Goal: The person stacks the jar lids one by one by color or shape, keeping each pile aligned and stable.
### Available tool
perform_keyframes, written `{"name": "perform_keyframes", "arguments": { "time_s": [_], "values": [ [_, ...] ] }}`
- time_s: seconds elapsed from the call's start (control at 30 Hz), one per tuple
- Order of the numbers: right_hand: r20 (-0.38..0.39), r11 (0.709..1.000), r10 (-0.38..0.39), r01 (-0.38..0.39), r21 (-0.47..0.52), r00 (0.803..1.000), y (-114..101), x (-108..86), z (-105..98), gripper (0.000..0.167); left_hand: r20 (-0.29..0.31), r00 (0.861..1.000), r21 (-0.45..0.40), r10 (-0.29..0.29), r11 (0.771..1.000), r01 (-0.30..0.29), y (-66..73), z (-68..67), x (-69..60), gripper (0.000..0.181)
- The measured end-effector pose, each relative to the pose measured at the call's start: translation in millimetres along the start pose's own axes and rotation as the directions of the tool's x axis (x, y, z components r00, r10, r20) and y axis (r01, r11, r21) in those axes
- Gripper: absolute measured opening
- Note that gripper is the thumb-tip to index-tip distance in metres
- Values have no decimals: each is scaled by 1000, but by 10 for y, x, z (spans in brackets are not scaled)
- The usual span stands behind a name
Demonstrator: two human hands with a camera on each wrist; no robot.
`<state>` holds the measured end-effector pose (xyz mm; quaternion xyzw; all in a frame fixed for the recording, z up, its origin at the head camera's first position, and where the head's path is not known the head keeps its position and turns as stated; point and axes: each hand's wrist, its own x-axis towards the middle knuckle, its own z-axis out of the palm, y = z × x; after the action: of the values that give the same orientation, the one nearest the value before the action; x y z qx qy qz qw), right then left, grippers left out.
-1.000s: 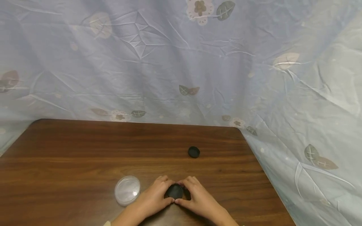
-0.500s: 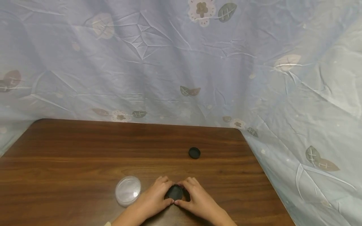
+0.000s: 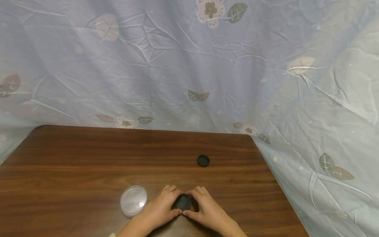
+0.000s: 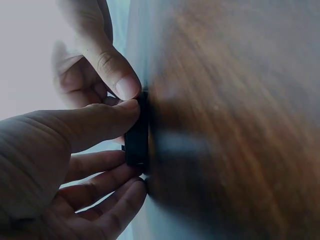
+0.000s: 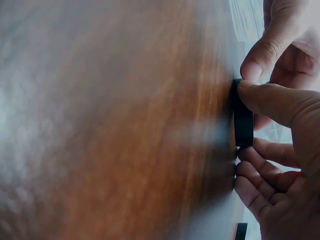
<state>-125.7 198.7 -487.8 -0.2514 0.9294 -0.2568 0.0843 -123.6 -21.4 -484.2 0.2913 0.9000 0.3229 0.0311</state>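
A round, shallow black cap [image 3: 183,202] lies on the table in the head view. My left hand [image 3: 164,204] grips its left side, thumb at the near edge and fingers at the far edge. From the other side my right hand [image 3: 206,206] grips it the same way, and the two thumb tips nearly meet. In the left wrist view the black cap [image 4: 137,132] shows edge-on against the tabletop. The right wrist view shows the cap [image 5: 243,117] between thumb and fingers as well. Parts of its rim are hidden by the fingers.
A second, smaller-looking black round cap [image 3: 203,160] lies farther back, right of the hands. Left of my left wrist is a clear round plastic container [image 3: 134,201]. The brown wooden table [image 3: 88,158] ends at a patterned cloth [image 3: 165,75] behind and to the right.
Both hands keep their hold on the cap, which stays in place. Only a very slight shift of the whole head view shows.
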Motion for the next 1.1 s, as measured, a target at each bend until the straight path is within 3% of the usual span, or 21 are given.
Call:
{"name": "perform_keyframes", "arguments": {
  "time_s": [0.63, 1.1],
  "values": [
    [3, 1000, -10, 10, 12, 1000, 25, -27, 4, 61, 27, 1000, 3, -10, 1000, 10, 12, 5, -9, 51],
    [-18, 998, -51, 52, 47, 999, 37, -67, -95, 60, -11, 1000, 10, -8, 1000, 8, 89, -45, 5, 59]
  ]
}}
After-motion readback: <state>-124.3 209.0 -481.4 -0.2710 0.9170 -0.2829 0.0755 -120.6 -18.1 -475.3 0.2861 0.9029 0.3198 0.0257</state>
